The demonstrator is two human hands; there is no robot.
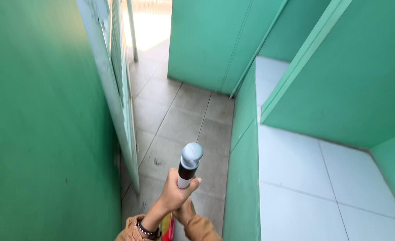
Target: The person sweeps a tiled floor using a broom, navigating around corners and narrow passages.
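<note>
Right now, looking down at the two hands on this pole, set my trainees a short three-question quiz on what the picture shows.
1. True or false: the pole has a grey cap at its top end.
2. Which hand grips the pole higher up?
A. the left hand
B. the right hand
C. neither hand touches it
3. Fill the gap: the floor ahead of the hands is laid with grey ____.

Key
1. True: a rounded grey cap sits above a black band on the white shaft.
2. A: the left hand, with a bracelet at its wrist, wraps the shaft; the right hand sits lower, partly hidden.
3. Tiles.
</note>
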